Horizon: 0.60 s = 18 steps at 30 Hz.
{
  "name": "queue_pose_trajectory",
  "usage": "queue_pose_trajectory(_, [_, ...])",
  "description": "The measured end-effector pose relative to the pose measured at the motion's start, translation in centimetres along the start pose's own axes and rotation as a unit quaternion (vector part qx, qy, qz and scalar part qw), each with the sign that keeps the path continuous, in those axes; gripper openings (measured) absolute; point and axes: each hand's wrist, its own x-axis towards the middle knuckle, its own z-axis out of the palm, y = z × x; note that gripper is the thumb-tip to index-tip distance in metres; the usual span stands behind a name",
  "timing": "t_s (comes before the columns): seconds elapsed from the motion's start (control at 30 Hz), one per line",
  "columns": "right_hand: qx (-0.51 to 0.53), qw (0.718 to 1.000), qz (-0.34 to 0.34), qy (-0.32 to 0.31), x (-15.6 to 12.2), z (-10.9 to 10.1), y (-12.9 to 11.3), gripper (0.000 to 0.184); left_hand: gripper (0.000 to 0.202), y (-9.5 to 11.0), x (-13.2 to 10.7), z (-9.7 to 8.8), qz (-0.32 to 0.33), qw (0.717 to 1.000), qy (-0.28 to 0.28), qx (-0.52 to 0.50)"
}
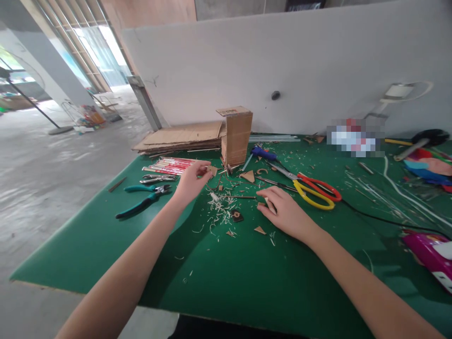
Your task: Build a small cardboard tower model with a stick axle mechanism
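My left hand is closed, pinching a small cardboard piece between thumb and fingers, just in front of an upright cardboard structure. My right hand rests low over the green table, thumb and index finger apart and curled. Close to its fingertips ends a thin brown stick. Between the hands lie pale shavings, a small dark square piece and a cardboard triangle. Another cardboard scrap lies near the structure's base.
Teal-handled cutters and red-and-white packaged sticks lie left. Red-and-yellow scissors and a blue glue gun lie right, with a black cable. Cardboard sheets are stacked behind; a magenta object sits far right.
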Motion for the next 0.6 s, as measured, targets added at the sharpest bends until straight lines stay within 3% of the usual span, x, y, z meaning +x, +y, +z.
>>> queue_pose_trajectory(0.17, [0.000,1.000,0.011,-0.007,-0.1,0.4,0.0,0.033,0.038,-0.2,0.6,-1.7,-0.076,0.985,0.138,-0.068])
queue_pose_trajectory(0.27, [0.009,1.000,0.007,-0.008,-0.2,0.3,-0.2,0.033,0.036,-0.1,0.5,-1.5,-0.113,0.976,0.163,-0.086])
queue_pose_trajectory(0.33, [0.017,1.000,0.010,-0.004,-0.2,0.3,-0.4,0.035,0.031,0.7,-0.1,-0.6,-0.095,0.984,0.107,-0.101])
queue_pose_trajectory(0.43, [0.051,0.998,0.024,0.006,-0.3,0.4,-1.0,0.043,0.026,3.1,-2.3,1.9,-0.038,0.988,-0.100,-0.114])
queue_pose_trajectory(0.53, [0.083,0.996,0.018,-0.012,-0.4,0.6,-1.6,0.051,0.025,5.3,-4.8,4.3,0.017,0.962,-0.258,-0.087])
queue_pose_trajectory(0.6, [0.086,0.996,0.004,-0.018,-0.5,0.5,-1.8,0.047,0.025,5.9,-5.6,5.1,0.025,0.953,-0.284,-0.098])
